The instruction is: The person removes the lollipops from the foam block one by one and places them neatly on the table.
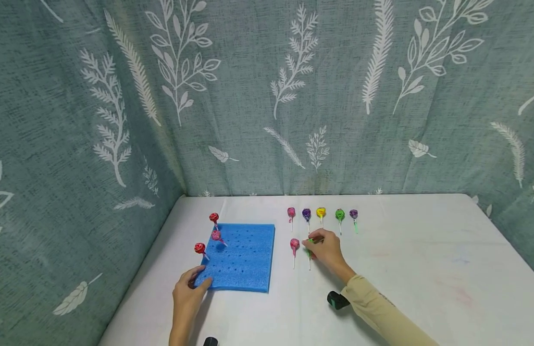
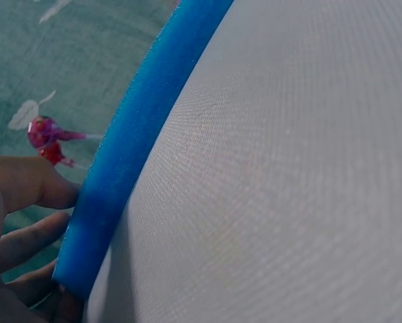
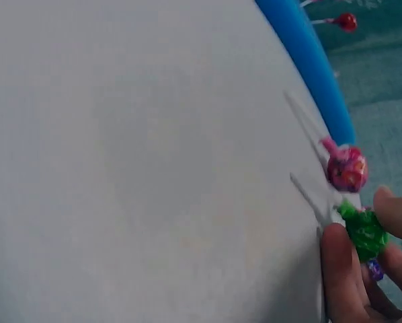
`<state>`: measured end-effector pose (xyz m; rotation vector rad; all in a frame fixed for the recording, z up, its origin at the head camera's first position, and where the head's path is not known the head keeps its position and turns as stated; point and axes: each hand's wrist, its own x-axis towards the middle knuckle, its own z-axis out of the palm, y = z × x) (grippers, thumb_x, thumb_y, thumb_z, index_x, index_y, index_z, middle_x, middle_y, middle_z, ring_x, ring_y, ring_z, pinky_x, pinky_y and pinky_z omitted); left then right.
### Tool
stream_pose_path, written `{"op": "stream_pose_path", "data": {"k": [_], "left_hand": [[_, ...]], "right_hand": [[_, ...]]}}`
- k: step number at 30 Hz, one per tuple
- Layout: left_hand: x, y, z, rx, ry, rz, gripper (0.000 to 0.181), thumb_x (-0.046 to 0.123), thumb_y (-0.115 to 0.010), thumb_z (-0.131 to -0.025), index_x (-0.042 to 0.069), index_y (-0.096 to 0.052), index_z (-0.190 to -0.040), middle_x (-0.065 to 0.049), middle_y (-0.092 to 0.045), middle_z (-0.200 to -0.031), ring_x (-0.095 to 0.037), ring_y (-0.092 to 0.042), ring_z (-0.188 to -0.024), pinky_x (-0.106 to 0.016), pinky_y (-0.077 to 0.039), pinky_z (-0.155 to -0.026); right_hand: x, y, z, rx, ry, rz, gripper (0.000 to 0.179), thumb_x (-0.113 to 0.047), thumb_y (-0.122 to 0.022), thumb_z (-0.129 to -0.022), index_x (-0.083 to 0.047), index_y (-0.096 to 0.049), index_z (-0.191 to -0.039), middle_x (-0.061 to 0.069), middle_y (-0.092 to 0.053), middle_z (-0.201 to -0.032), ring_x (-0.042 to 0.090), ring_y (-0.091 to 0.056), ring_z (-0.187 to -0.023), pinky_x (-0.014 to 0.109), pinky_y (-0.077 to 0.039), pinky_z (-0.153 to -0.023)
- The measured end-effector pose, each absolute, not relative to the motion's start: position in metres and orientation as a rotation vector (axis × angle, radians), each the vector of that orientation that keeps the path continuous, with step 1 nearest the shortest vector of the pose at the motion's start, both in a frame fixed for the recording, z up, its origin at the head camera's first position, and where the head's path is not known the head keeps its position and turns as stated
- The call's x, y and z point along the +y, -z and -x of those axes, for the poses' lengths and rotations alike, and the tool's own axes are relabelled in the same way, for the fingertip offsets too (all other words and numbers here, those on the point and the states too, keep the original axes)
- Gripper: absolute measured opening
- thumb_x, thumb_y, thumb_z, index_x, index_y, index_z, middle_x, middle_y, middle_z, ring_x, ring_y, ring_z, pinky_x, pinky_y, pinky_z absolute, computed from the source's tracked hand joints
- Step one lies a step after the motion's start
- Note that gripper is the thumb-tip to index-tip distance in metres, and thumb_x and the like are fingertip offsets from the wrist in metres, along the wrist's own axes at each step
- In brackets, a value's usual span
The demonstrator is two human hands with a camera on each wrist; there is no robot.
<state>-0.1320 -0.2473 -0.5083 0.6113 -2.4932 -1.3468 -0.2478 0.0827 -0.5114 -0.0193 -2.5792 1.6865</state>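
My left hand (image 1: 185,294) grips the near-left corner of a blue foam board (image 1: 249,254) dotted with small holes; in the left wrist view the thumb lies at one face of its edge (image 2: 117,161). Two red lollipops (image 1: 199,248) and a pink one (image 1: 216,235) stand tilted along the board's left side, sticks in the foam. To the right of the board, my right hand (image 1: 329,251) pinches a green-wrapped lollipop (image 3: 368,237) by its head, its white stick pointing away from the fingers. Just left of it lies a pink lollipop (image 1: 294,244) on the white table.
Behind the right hand lies a row of lollipops: pink (image 1: 291,212), dark purple (image 1: 306,214), yellow (image 1: 321,212), green (image 1: 340,215) and purple with a green stick (image 1: 353,214). A black device (image 1: 337,300) is by the right wrist. Leaf-patterned curtains (image 1: 249,144) border the table (image 1: 414,269).
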Motion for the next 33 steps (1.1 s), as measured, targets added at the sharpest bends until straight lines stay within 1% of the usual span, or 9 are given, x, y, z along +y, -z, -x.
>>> {"op": "stream_pose_path", "data": {"k": [4,7,12,14,17,21,23,33], "left_hand": [[-0.248,0.507,0.132,-2.486,1.363,-0.598,0.042,0.01,-0.068,-0.083,0.0,-0.059,-0.123,-0.024,-0.05,-0.127,-0.041,-0.048,-0.115,-0.053,-0.04,-0.097],[-0.247,0.508,0.133,-2.489,1.374,-0.602,0.042,0.011,-0.068,-0.083,0.001,-0.058,-0.123,-0.024,-0.05,-0.127,-0.041,-0.048,-0.115,-0.053,-0.039,-0.098],[-0.249,0.51,0.132,-2.497,1.364,-0.644,0.043,0.011,-0.067,-0.082,0.002,-0.058,-0.123,-0.023,-0.049,-0.128,-0.04,-0.047,-0.116,-0.053,-0.039,-0.098],[-0.249,0.51,0.132,-2.503,1.362,-0.651,0.043,0.011,-0.067,-0.082,0.002,-0.058,-0.124,-0.023,-0.049,-0.129,-0.04,-0.047,-0.116,-0.054,-0.039,-0.098],[-0.249,0.51,0.132,-2.505,1.368,-0.642,0.044,0.012,-0.067,-0.083,0.002,-0.058,-0.124,-0.023,-0.049,-0.129,-0.04,-0.047,-0.116,-0.054,-0.039,-0.098],[-0.25,0.509,0.13,-2.494,1.372,-0.636,0.043,0.012,-0.068,-0.082,0.002,-0.058,-0.123,-0.022,-0.05,-0.129,-0.039,-0.048,-0.115,-0.053,-0.04,-0.098],[-0.25,0.508,0.128,-2.487,1.362,-0.631,0.043,0.011,-0.068,-0.082,0.001,-0.059,-0.122,-0.022,-0.051,-0.127,-0.039,-0.048,-0.114,-0.053,-0.04,-0.097],[-0.248,0.51,0.132,-2.491,1.324,-0.597,0.041,0.01,-0.068,-0.082,0.001,-0.06,-0.121,-0.022,-0.051,-0.127,-0.041,-0.049,-0.115,-0.053,-0.041,-0.097]], "right_hand": [[0.085,0.515,0.251,-2.596,-1.611,-0.005,0.021,-0.013,-0.078,-0.077,-0.001,-0.064,-0.087,0.007,-0.058,-0.074,0.011,-0.048,-0.042,0.024,-0.043,-0.04],[0.087,0.515,0.251,-2.601,-1.611,-0.022,0.022,-0.013,-0.077,-0.078,0.0,-0.063,-0.089,0.007,-0.056,-0.076,0.011,-0.048,-0.041,0.024,-0.043,-0.039],[0.087,0.515,0.249,-2.64,-1.629,-0.069,0.025,-0.01,-0.078,-0.076,-0.001,-0.061,-0.092,0.01,-0.053,-0.08,0.013,-0.051,-0.041,0.024,-0.044,-0.04],[0.087,0.515,0.248,-2.667,-1.605,-0.063,0.026,-0.01,-0.079,-0.075,-0.002,-0.061,-0.093,0.01,-0.052,-0.081,0.014,-0.053,-0.043,0.023,-0.044,-0.041],[0.087,0.514,0.247,-2.696,-1.526,-0.07,0.028,-0.011,-0.08,-0.074,-0.003,-0.061,-0.093,0.009,-0.051,-0.082,0.015,-0.052,-0.056,0.024,-0.043,-0.05],[0.086,0.514,0.244,-2.714,-1.458,-0.1,0.028,-0.014,-0.081,-0.073,-0.005,-0.063,-0.093,0.008,-0.051,-0.081,0.018,-0.047,-0.072,0.029,-0.039,-0.062],[0.086,0.514,0.242,-2.721,-1.451,-0.107,0.028,-0.015,-0.08,-0.074,-0.005,-0.063,-0.094,0.007,-0.051,-0.081,0.02,-0.046,-0.074,0.03,-0.039,-0.063],[0.087,0.515,0.239,-2.689,-1.426,-0.078,0.032,-0.014,-0.078,-0.076,-0.001,-0.062,-0.1,0.009,-0.052,-0.083,0.021,-0.046,-0.076,0.031,-0.04,-0.063]]}}
